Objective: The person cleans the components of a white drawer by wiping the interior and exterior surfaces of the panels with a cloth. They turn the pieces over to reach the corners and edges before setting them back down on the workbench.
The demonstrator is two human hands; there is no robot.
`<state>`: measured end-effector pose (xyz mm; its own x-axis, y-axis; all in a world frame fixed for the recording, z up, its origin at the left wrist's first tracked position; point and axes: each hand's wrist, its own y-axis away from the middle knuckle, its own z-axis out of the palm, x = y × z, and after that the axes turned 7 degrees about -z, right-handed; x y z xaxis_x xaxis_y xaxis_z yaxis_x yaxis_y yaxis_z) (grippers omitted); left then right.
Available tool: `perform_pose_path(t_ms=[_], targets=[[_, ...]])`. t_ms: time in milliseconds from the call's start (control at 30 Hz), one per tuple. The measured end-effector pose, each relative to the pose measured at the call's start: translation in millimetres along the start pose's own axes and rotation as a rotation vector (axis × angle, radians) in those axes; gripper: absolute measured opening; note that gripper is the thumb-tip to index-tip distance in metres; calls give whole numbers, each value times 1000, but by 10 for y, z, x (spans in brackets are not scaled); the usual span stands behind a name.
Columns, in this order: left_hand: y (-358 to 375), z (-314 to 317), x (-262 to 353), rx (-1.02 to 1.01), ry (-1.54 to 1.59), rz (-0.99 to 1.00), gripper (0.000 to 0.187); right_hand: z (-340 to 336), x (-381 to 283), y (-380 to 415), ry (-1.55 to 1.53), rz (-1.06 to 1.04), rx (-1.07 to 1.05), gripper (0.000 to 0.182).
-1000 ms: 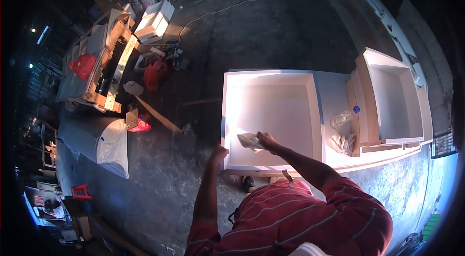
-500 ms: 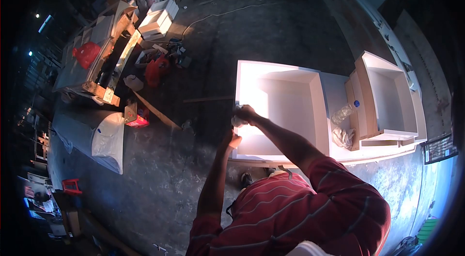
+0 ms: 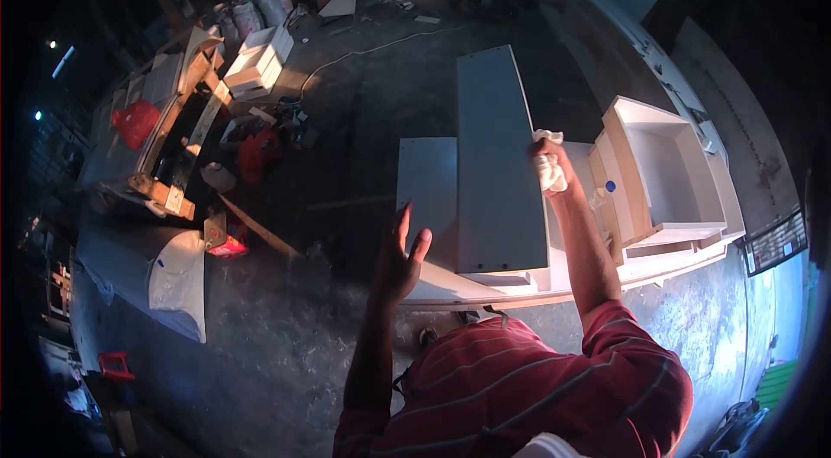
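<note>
My right hand [image 3: 554, 170] is closed around a crumpled white cloth [image 3: 549, 138], at the right edge of a white drawer box [image 3: 498, 172]. The box now stands on its side, with a plain outer panel facing up and its hollow hidden. To the left of the box my left hand [image 3: 402, 257] is open, fingers stretched and thumb apart, holding nothing. Underneath lies a white board [image 3: 424, 165] with small holes near its edge. A second white drawer box [image 3: 662, 168] rests to the right, open side up, behind a plastic bottle's blue cap [image 3: 611, 186].
At the left stands a wooden-framed bench [image 3: 186, 138] with a red bag [image 3: 136, 123] on it. A covered block [image 3: 173, 272] and a red-and-tan tin [image 3: 225, 237] sit on the floor. Stacked white drawers [image 3: 257, 64] are at the back left, and a red stool [image 3: 116, 366] at lower left.
The drawer box has turned from open side up onto its side. My right hand has moved right with the cloth; my left hand has come off the box and opened.
</note>
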<state>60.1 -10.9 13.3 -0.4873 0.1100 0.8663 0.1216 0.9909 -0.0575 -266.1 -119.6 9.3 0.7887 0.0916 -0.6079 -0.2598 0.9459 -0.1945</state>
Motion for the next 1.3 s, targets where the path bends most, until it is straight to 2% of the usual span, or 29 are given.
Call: perform_pose_path(t_ms=[67,100,200,233,267,333,367,400,433,467,533,567,600,667,733,767,833,900,933,1000,1033,1067,1100,1133,1167,1200,1233,1267,1300], targets=[[31,172,-78,-166,446,87,62,86,-145,171,6,-121,76,13],[51,246,-102,-211,434,137,60,-97,-181,226,64,-186,215,10],[79,364,175,-284,415,293,59,-75,-77,263,48,-272,382,10],[123,442,219,-233,476,223,57,-1,-41,294,52,-268,404,12],[115,472,220,-246,474,223,57,-51,-41,297,-16,-151,320,22],[30,505,262,-162,618,-38,54,44,7,357,-21,-143,262,48],[-10,362,343,-236,282,-272,52,18,23,350,-22,-158,264,47],[-23,407,351,-249,276,-258,52,-13,29,353,-23,-175,270,47],[16,476,333,-131,361,-190,51,-25,-11,353,2,-130,235,47],[33,541,312,-12,450,-124,50,-223,6,300,-5,-104,183,39],[3,500,303,28,334,-87,46,-445,-97,336,45,22,155,30],[23,448,402,20,307,-124,45,98,-279,432,368,87,303,25],[34,411,466,15,280,-162,44,120,-341,438,366,77,304,25],[21,449,384,15,293,-146,43,196,-497,428,763,-191,723,33],[40,472,350,12,304,-145,42,515,-698,475,816,-580,912,34],[41,468,354,22,295,-141,42,526,-731,426,813,-578,920,34],[55,477,349,25,280,-137,41,552,-768,306,1339,-843,454,28],[101,498,282,88,245,-184,40,1070,-559,393,1549,-592,6,21],[89,549,87,84,240,-174,40,1110,-409,421,1544,-498,-383,20],[76,655,-425,225,314,-221,51,1512,-238,619,1764,-562,-707,25],[140,684,-345,252,90,176,40,1464,-242,580,1759,-563,-703,25],[124,656,-130,255,89,181,40,1361,-277,489,1791,-530,-770,28],[139,586,145,204,241,-6,40,1232,-289,413,1809,-487,-833,32],[179,532,279,155,386,-204,40,1016,-376,260,1854,-434,-671,32],[176,510,248,56,462,-269,46,914,-594,119,2042,-407,-530,32],[174,497,258,65,449,-290,46,566,-791,-145,2328,-620,-491,34],[168,506,284,83,506,-305,45,38,-983,-555,2145,-566,-326,30],[182,527,290,106,566,-327,45,91,-1139,-665,1994,-260,-70,27],[189,534,208,152,453,-302,39,34,-1252,-751,2160,-407,-109,27]])
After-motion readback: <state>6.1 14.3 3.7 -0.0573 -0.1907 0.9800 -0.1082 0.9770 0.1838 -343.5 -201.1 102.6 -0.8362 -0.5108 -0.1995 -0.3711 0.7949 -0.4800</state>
